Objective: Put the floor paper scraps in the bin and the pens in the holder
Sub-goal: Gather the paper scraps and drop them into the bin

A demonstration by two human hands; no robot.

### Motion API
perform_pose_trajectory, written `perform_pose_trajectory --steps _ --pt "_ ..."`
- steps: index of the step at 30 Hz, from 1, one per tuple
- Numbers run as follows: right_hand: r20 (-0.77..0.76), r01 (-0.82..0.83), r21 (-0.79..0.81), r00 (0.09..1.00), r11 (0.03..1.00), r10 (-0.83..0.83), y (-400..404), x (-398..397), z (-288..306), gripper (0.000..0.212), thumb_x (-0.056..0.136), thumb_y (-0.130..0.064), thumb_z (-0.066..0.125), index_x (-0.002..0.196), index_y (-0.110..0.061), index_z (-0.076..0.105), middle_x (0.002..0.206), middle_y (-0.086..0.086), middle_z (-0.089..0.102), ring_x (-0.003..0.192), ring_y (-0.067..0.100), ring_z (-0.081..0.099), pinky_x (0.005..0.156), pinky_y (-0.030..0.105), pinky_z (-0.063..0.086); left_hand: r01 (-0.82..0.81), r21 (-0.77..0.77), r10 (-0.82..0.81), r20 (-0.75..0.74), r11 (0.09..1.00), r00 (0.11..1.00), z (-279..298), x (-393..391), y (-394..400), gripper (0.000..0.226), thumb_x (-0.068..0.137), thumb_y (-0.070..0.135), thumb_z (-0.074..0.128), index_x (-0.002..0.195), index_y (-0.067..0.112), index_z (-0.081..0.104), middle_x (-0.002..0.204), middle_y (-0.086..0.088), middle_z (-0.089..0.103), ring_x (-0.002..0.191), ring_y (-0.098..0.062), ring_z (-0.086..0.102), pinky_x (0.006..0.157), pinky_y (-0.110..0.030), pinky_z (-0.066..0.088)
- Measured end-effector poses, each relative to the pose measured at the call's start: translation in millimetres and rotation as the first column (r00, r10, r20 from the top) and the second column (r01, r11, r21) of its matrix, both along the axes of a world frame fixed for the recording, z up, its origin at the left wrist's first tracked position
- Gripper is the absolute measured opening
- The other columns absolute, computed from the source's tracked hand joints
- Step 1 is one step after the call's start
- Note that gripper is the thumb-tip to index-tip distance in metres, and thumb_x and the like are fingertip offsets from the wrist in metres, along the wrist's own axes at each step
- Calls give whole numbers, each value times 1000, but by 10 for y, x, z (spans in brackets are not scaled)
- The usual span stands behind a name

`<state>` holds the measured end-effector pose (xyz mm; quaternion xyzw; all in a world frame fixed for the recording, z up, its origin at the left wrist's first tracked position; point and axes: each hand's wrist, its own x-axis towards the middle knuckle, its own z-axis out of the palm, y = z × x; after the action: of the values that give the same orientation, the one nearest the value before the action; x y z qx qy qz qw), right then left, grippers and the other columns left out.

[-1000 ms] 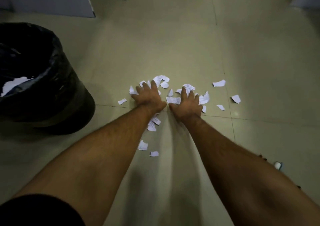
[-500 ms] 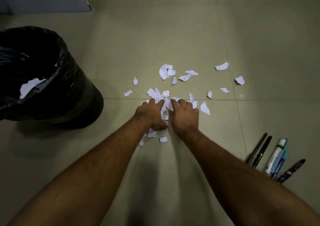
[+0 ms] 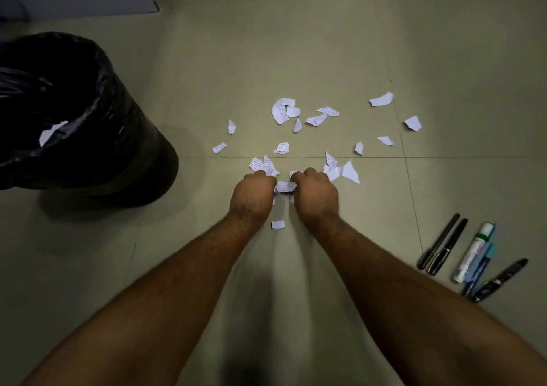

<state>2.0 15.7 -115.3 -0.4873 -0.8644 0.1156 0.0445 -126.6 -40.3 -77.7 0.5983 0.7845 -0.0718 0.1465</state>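
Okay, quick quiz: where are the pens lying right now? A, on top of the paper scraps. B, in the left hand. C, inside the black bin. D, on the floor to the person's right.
D: the pens lie in a cluster on the floor by the right forearm, apart from the paper scraps and the bin.

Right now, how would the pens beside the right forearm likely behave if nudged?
The pens look round-barrelled and lie loose on smooth floor tile, so they would probably roll. They look rigid and light. Packed side by side, nudging one likely shifts its neighbours.
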Motion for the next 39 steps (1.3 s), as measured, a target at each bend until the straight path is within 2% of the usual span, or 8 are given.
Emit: perform_pose_trajectory --steps 4,8,16,21,23,26,32,39 --pt "-302 202 -274 910 940 -283 -34 48 22 21 88 -16 58 103 -15 72 102 10 70 94 32 64 72 32 44 -281 97 252 236 955 939 54 29 -10 13 80 10 63 91 11 70 100 -9 68 90 -28 64 73 -28 47" --pt "-395 377 -695 511 612 -763 39 26 161 16 86 -15 66 98 -18 76 103 0 75 101 21 67 87 23 47 -524 139 430 418 840 800 278 30 31 20 84 7 57 90 17 74 94 -5 72 80 -23 61 64 -21 40" --pt "-533 156 -780 341 606 -774 85 -440 954 10 84 -12 71 89 -19 76 93 -4 75 87 13 69 90 34 56 -592 205 401 564 779 722 1026 -324 142 7 81 19 70 80 14 74 79 -9 73 78 -29 69 73 -35 58" --pt "-635 3 -751 270 660 -723 51 -918 1744 7 86 -13 69 90 -17 74 86 -8 73 59 4 65 69 29 60 -693 252 449 604 676 658 1873 -714 79 17 79 22 71 64 18 67 63 -1 68 62 -22 64 54 -23 49" --pt "-674 -70 -726 270 684 -688 -30 -1180 2149 7 88 -9 68 92 -12 73 81 -10 70 50 -3 61 57 26 59 -709 305 440 611 636 658 2232 -968 -32 20 77 22 70 59 16 65 66 -1 71 65 -21 67 59 -25 52" --pt "-743 -164 -657 300 735 -598 -178 -1647 2587 12 84 -10 71 79 -20 73 74 -15 71 50 7 62 68 49 60 -763 362 467 626 536 625 2627 -1370 -221 23 75 33 72 63 13 68 71 -1 74 70 -24 71 67 -32 60" --pt "-672 -219 -423 727 879 -142 -737 -2505 2857 9 84 -25 70 88 -21 76 90 1 76 86 20 69 79 29 54 -912 333 623 668 240 408 2742 -2114 -870 25 78 20 78 60 16 61 71 -9 70 70 -28 71 71 -42 61" --pt "-551 -178 -442 828 879 -109 -782 -2857 2746 24 85 -24 70 108 -17 72 107 2 73 101 21 67 88 27 51 -895 340 708 554 288 438 2571 -2341 -957 26 84 35 71 101 14 71 97 -8 73 88 -28 65 73 -29 50"
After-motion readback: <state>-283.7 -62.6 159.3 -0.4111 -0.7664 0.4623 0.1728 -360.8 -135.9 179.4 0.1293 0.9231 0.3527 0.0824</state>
